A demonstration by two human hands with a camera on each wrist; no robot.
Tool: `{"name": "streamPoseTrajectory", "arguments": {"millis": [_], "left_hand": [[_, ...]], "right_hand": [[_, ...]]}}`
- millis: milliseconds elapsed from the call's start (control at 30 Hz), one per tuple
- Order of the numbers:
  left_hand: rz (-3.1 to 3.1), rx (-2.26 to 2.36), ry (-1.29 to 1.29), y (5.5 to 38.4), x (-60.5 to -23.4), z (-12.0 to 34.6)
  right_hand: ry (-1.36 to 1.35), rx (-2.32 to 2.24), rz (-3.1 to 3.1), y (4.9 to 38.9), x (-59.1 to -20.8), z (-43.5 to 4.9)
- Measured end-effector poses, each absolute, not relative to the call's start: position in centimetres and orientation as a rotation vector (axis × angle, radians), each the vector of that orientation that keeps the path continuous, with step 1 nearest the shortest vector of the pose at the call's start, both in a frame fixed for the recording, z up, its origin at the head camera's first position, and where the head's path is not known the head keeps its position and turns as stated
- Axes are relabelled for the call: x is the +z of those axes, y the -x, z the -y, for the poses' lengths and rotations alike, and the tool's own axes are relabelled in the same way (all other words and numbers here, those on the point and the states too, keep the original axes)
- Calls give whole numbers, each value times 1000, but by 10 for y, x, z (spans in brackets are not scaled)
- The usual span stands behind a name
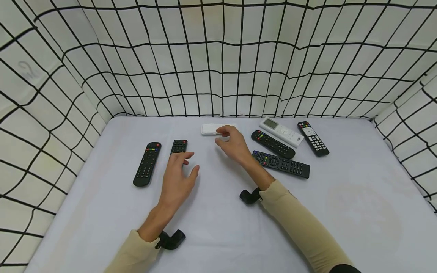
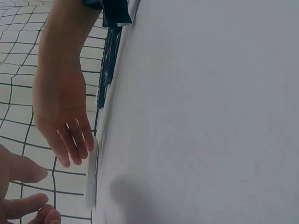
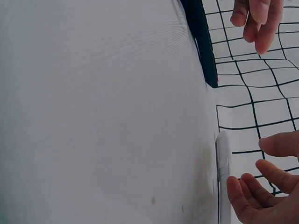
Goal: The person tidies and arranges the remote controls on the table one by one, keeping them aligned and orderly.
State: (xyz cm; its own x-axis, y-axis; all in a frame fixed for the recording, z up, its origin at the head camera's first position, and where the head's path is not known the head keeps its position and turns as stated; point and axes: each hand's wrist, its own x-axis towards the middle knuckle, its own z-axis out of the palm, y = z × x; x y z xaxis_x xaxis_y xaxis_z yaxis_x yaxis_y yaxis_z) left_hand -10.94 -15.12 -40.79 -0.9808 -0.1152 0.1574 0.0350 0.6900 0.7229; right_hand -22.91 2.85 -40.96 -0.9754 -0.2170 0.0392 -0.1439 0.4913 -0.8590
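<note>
My left hand [image 1: 177, 185] hovers over the near part of a small black remote control [image 1: 179, 145], its fingers loosely bent and holding nothing; the hand hides the remote's lower end. Left of it lies a longer black remote control [image 1: 147, 164]. At the back of the table my right hand [image 1: 235, 145] is over the right end of a flat white object [image 1: 209, 129], perhaps a remote lying face down. In the right wrist view its thumb and fingers are spread apart beside the white object [image 3: 223, 156]; whether a fingertip touches it I cannot tell.
Right of my right forearm lie a black remote with coloured buttons [image 1: 280, 164], another black remote [image 1: 273, 144], a white remote with a screen [image 1: 281, 132] and a black remote with a pale pad [image 1: 313, 138]. Black netting [image 1: 222, 72] over white walls surrounds the white-covered table [image 1: 218, 227].
</note>
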Motion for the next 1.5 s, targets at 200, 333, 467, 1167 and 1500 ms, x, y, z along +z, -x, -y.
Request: {"name": "streamPoseTrajectory", "arguments": {"millis": [200, 333, 467, 1167, 1500], "left_hand": [[2714, -1231, -34, 123, -406, 137], [2730, -1268, -76, 131, -408, 132], [2749, -1311, -124, 141, -410, 125], [2717, -1477, -206, 192, -412, 100], [2644, -1495, -252, 209, -418, 96]], "right_hand": [[267, -1548, -2692, 232, -411, -35], [195, -1568, -2700, 231, -410, -39], [137, -1564, -2718, 233, -408, -46], [0, -1546, -2686, 245, -412, -60], [-25, -1574, -2629, 247, -414, -62]]}}
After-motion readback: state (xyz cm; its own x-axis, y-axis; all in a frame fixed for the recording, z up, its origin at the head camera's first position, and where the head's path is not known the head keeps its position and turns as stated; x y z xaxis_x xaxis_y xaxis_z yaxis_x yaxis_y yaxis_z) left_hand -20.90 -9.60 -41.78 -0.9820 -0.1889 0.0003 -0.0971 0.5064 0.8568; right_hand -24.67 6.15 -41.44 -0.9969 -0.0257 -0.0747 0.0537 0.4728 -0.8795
